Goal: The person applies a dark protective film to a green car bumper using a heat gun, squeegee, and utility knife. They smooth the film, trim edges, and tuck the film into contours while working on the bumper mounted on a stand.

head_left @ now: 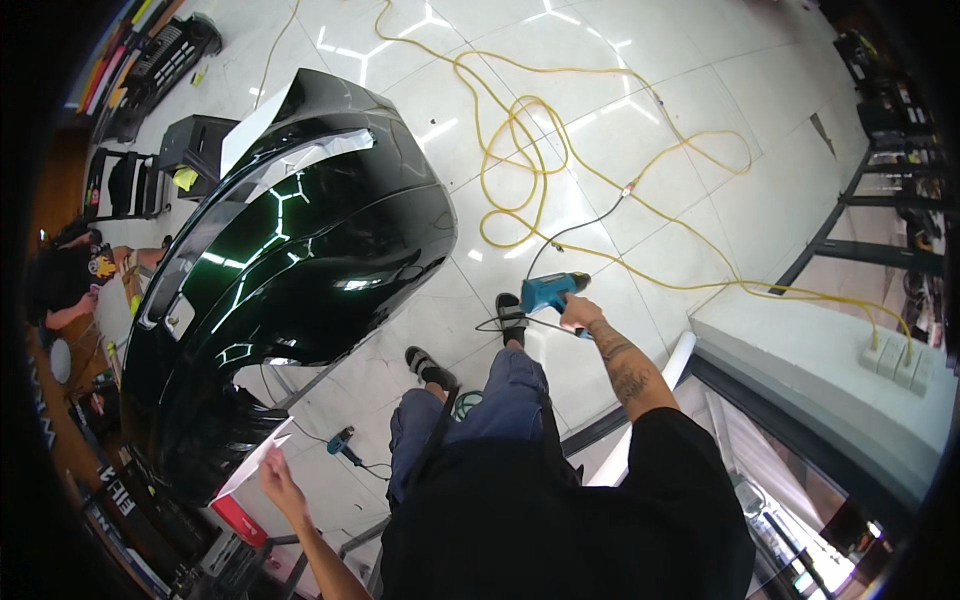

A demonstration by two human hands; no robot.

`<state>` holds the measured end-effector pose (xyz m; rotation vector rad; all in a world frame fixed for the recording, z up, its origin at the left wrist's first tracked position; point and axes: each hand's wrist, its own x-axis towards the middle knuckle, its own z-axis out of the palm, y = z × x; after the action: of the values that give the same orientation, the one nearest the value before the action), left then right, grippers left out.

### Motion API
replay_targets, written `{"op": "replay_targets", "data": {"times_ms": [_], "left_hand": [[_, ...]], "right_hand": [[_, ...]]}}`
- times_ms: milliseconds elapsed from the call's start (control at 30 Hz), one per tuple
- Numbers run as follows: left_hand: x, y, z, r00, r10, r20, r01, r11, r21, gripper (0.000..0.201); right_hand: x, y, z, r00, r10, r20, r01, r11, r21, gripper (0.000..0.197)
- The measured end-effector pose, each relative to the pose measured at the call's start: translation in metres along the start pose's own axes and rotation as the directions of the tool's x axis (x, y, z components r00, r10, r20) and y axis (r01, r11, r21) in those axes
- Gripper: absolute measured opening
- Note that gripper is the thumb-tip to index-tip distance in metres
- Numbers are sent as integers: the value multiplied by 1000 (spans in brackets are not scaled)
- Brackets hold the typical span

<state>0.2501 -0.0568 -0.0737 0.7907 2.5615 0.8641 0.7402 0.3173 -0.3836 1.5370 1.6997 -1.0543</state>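
A glossy black car bumper point(330, 235) stands in front of me on the left, with pale film along part of its upper edge. At its near lower end, my left hand point(284, 487) pinches a loose white sheet point(252, 458) with a reddish edge. My right hand point(578, 312) is wrapped round the handle of a teal heat gun point(548, 292), held out over the floor to my right. Its nozzle points right, away from the bumper. A dark cord runs from the gun.
A yellow extension cord point(540, 180) loops across the tiled floor to a white power strip point(893, 362) at the right. A second teal heat gun point(342, 438) lies by the bumper. Another person point(75, 280) is at the far left, near a black box point(192, 150).
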Motion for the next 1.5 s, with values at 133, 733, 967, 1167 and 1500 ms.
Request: {"op": "replay_targets", "data": {"times_ms": [133, 733, 967, 1167, 1500], "left_hand": [[-71, 28, 27, 942, -243, 232, 222, 968, 114, 21], [-175, 25, 57, 685, -527, 502, 511, 840, 183, 44], [-180, 32, 75, 690, -551, 469, 563, 816, 131, 41], [-182, 31, 84, 704, -554, 444, 551, 821, 150, 37], [-176, 15, 94, 700, -520, 490, 598, 801, -4, 41]], "right_hand": [[40, -42, -40, 992, 38, 119, -15, 982, -190, 54], [132, -89, -103, 829, -492, -266, 358, 832, -425, 20], [115, -154, -158, 911, -400, -104, 388, 914, -120, 24], [116, -149, -40, 814, -580, -27, 580, 814, -24, 26], [82, -139, 28, 711, -698, 80, 612, 671, 418, 47]]}}
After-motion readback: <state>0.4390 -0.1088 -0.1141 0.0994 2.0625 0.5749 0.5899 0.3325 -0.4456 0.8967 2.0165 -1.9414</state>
